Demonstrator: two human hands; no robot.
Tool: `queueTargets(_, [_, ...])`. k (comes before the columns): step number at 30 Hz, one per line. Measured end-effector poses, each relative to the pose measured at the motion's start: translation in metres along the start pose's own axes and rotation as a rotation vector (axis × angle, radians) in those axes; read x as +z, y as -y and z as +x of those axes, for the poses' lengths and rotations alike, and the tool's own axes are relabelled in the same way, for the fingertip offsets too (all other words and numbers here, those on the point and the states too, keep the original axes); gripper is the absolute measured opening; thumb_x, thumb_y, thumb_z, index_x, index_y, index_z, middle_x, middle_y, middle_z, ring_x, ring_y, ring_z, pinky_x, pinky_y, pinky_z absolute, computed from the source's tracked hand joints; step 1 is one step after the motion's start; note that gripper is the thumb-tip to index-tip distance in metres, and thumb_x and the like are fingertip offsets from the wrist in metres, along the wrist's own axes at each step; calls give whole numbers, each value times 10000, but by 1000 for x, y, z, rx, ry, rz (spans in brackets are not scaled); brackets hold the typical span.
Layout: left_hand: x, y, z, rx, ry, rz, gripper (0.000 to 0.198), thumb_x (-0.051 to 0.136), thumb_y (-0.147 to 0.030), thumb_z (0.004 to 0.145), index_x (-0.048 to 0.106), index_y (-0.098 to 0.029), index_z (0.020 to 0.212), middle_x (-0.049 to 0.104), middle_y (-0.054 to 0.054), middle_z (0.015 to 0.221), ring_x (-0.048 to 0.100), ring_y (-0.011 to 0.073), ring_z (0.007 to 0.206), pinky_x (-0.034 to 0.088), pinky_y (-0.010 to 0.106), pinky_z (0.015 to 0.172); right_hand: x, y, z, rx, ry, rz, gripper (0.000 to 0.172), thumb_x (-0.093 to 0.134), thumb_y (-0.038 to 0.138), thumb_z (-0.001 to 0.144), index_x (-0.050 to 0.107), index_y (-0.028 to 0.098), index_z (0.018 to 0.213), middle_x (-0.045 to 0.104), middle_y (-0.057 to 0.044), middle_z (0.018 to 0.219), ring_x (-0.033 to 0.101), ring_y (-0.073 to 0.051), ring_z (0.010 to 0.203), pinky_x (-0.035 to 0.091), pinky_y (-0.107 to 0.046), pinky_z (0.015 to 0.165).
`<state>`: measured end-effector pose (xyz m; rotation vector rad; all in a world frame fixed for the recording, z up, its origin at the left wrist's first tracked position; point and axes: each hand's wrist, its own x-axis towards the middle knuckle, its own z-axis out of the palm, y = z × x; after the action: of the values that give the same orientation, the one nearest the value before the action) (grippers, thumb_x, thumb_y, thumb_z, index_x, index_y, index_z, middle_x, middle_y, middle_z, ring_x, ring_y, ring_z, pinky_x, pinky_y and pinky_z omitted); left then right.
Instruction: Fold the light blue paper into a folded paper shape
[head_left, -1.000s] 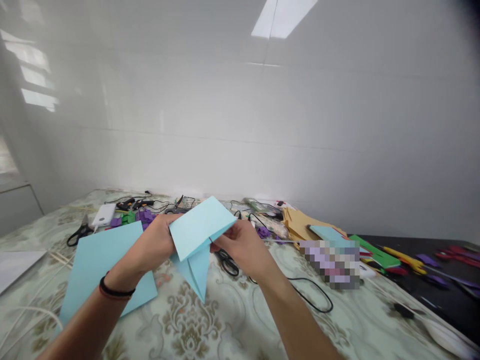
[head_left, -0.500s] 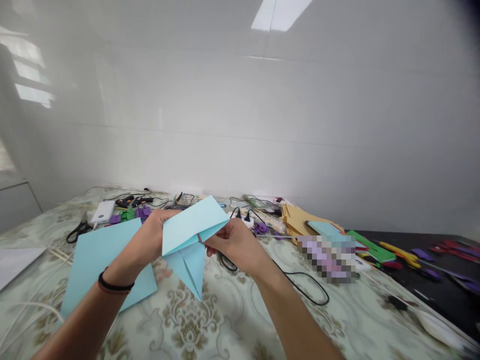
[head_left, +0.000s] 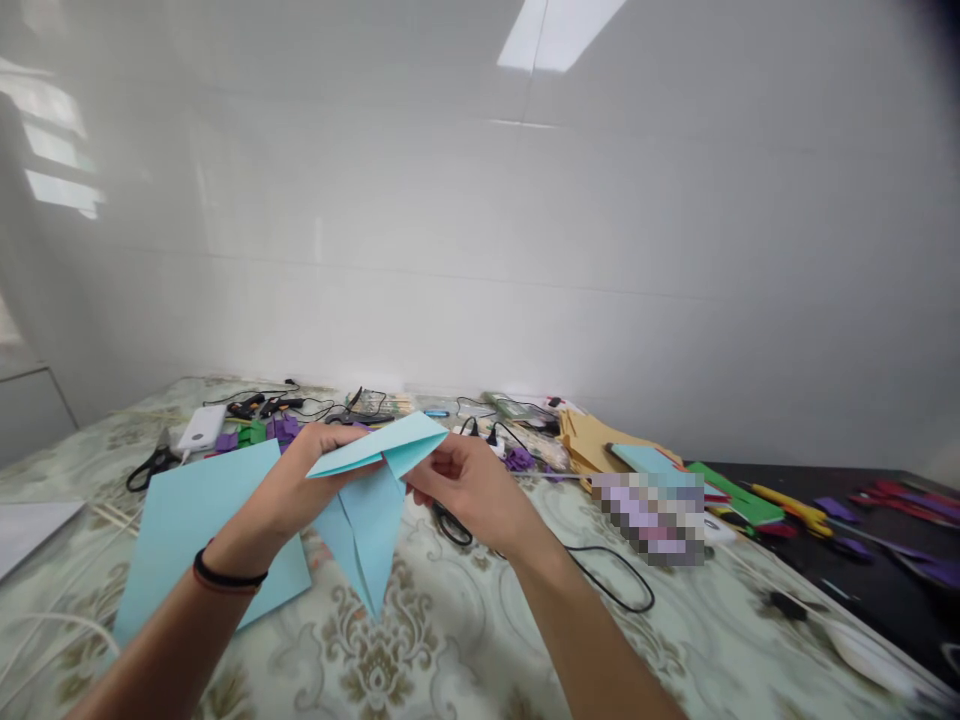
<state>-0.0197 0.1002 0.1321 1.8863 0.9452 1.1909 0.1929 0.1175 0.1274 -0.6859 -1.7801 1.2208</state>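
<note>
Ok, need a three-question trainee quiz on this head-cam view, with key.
1. True or false: the folded paper lies flat on the patterned tablecloth.
2. Pick one: which wrist wears a black band? a) right only b) left only c) both
3. Fill in: the folded paper and the flat sheet by the left forearm are both light ____.

Key:
1. False; the left hand holds it up.
2. b
3. blue

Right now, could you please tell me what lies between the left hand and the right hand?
The head view shows folded light-blue paper between the left hand and the right hand.
</note>
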Motion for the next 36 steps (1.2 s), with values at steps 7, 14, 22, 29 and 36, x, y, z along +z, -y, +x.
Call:
queueTargets(7, [4,-1,-2,21,12,-14,391,703,-461,893,661,-136,680,570,13,699,444,133,651,336,244,585,0,-1,0,-41,-61,71,157,785,302,792,675,199,749,605,39,608,555,-111,547,459,-246,559])
queueTargets(14, [7,-5,-1,20,50,2,374,691,-448,895,665,-137,689,529,9,679,427,133,650,324,247,580,-2,1,0,-109,-101,83,244,760,367,813,628,204,688,611,29,609,551,-111,527,439,-244,522])
queueTargets(22, [15,-7,-3,-72,0,38,460,735,-449,865,476,-184,593,340,-48,584,290,102,568,227,244,505,-6,7,-3,-135,-162,-16,373,714,460,887,595,203,644,587,24,576,547,-123,558,438,-266,581])
queueTargets(29, [16,-14,-4,23,1,69,429,693,-430,903,531,-172,602,438,-33,595,370,106,574,277,235,525,-10,4,-4,-155,-90,-35,352,662,472,941,618,208,713,604,19,625,566,-135,593,447,-280,613])
queueTargets(36, [18,-15,-7,-12,-151,-33,405,658,-458,943,651,-173,654,531,-27,592,483,127,555,364,232,499,-4,7,-6,-104,-19,-109,302,664,392,913,641,209,674,612,9,636,536,-145,623,394,-293,619])
